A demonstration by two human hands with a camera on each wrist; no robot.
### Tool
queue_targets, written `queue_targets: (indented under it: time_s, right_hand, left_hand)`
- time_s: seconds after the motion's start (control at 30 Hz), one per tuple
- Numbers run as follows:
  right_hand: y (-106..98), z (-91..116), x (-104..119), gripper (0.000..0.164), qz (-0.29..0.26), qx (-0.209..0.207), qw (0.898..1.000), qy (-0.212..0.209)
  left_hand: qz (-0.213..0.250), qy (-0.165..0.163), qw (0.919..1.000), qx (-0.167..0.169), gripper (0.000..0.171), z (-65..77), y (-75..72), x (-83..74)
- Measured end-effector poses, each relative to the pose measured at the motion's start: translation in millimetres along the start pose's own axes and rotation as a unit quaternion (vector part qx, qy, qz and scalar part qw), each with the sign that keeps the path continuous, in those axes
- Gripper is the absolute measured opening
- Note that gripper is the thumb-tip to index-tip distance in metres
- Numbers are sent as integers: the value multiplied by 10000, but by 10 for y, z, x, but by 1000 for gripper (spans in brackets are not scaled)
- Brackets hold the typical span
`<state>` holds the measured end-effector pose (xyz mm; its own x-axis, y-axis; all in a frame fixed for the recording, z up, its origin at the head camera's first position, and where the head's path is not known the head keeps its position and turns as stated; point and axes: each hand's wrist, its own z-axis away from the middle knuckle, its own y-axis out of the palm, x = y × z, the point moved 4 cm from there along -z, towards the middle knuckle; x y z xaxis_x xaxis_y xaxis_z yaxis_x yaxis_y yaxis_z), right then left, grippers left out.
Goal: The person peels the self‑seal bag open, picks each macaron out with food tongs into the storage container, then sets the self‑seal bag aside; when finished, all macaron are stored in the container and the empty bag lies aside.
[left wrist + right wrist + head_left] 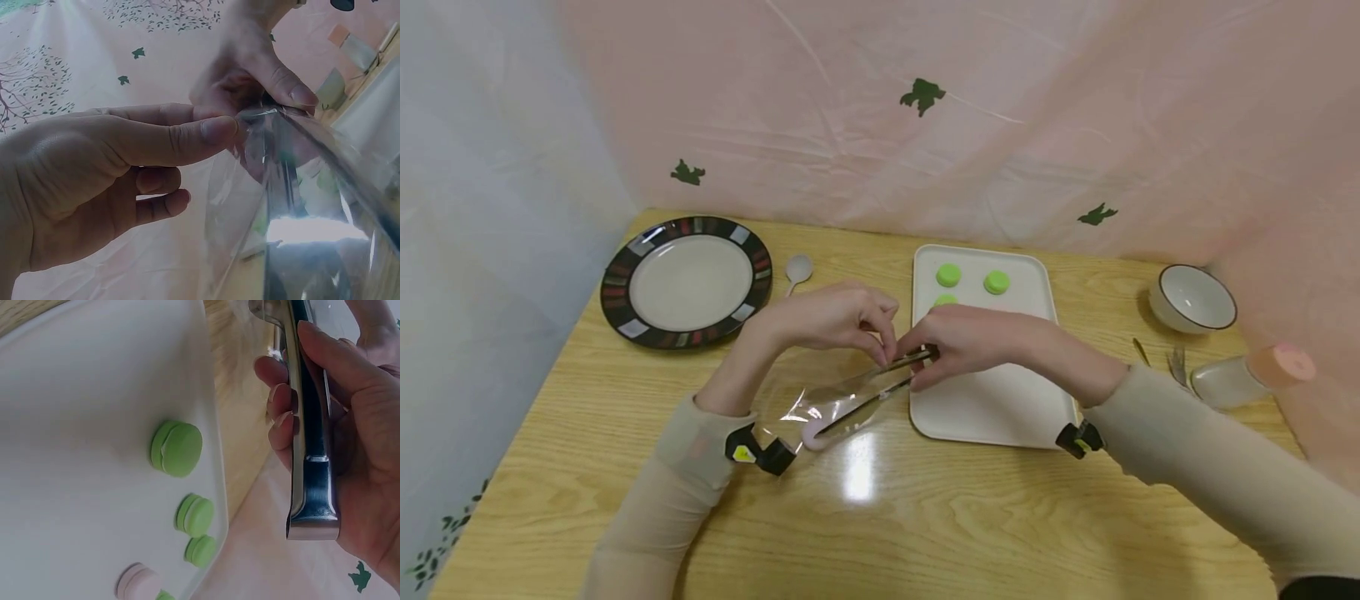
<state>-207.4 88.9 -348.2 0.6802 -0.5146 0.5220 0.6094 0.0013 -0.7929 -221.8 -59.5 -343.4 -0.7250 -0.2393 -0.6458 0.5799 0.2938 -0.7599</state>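
Observation:
My left hand (pixel 831 318) pinches the edge of a clear plastic bag (pixel 234 212) between thumb and forefinger. The other fingers of that hand are curled in. My right hand (pixel 973 340) grips metal tongs (pixel 312 469) near their joined end, its thumb along one arm. The tongs' arms reach down into the bag, towards the left. At their tips, seen through the plastic, is a pale pink macaron (pixel 811 433). Green macarons (pixel 181 450) and another pale pink one (pixel 139 586) lie on a white tray (pixel 992 412) beneath and beyond my right hand.
A dark-rimmed plate (pixel 692 337) stands at the back left, with a spoon (pixel 799 268) beside it. To the right are a white bowl (pixel 1191 300), a fork (pixel 1177 365) and a pink-capped jar (pixel 1228 382) on its side. Cloth (pixel 850 108) hangs behind the wooden table (pixel 940 533).

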Motion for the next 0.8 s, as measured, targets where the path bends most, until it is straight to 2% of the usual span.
queue_targets:
  time_s: [0.2, 0.43, 0.6, 0.8]
  right_hand:
    - [53, -112, -13, 19, -130, 88, 9995, 271]
    - [60, -171, 7, 23, -433, -35, 9986, 293]
    - [62, -186, 23, 25, -450, -114, 9984, 327]
    - [41, -161, 30, 17, -279, -251, 9983, 453]
  left_hand:
    - [-30, -52, 10000, 78, 5, -1, 22, -14]
    - [55, -209, 9993, 290, 4, -5, 54, -5]
    - [69, -174, 9994, 292, 4, -3, 59, -8]
    - [29, -128, 9996, 265, 4, 0, 55, -16]
